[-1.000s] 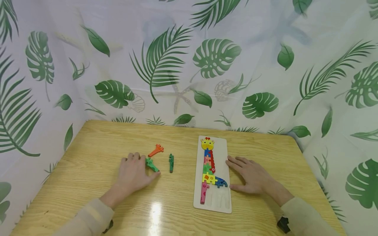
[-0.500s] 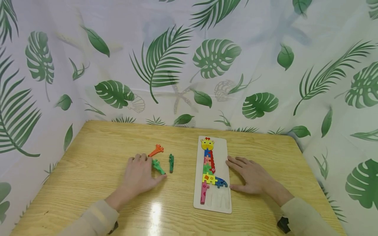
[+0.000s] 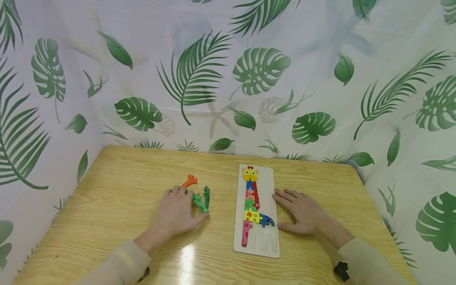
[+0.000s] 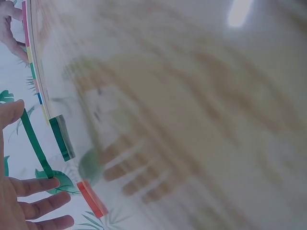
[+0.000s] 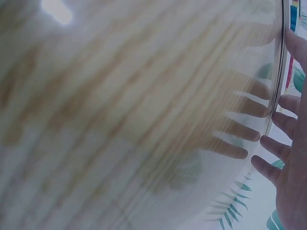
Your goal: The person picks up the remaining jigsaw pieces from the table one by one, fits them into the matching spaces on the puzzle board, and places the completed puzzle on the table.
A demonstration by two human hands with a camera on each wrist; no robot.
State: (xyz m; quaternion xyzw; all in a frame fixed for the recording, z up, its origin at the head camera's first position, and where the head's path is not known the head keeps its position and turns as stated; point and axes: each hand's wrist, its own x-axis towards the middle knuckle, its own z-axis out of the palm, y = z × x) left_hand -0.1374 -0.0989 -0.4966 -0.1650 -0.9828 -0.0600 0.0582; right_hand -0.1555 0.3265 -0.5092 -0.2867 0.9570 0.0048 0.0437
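Observation:
Thumb and index finger of my left hand [image 3: 179,212] pinch a light green puzzle piece [image 3: 200,202] by its two ends. In the left wrist view that green piece [image 4: 36,143] spans the gap between thumb and fingertip. Just right of it lies a dark green puzzle piece [image 3: 207,195]. An orange puzzle piece [image 3: 190,180] lies beyond the left fingers, its lower end hidden. My right hand [image 3: 303,211] rests with spread fingers at the right edge of a white puzzle board [image 3: 266,184]. The board bears a partly filled giraffe of coloured pieces [image 3: 250,204], with bare leg slots low down.
A glossy wooden table [image 3: 117,190] reflects both hands in the wrist views. Behind and beside it hangs a white cloth with green leaves [image 3: 263,71]. Wood surface lies between the loose pieces and the board.
My left hand has moved to the right with the light green piece, which is now close beside the dark green one. The right hand and the board have stayed in place.

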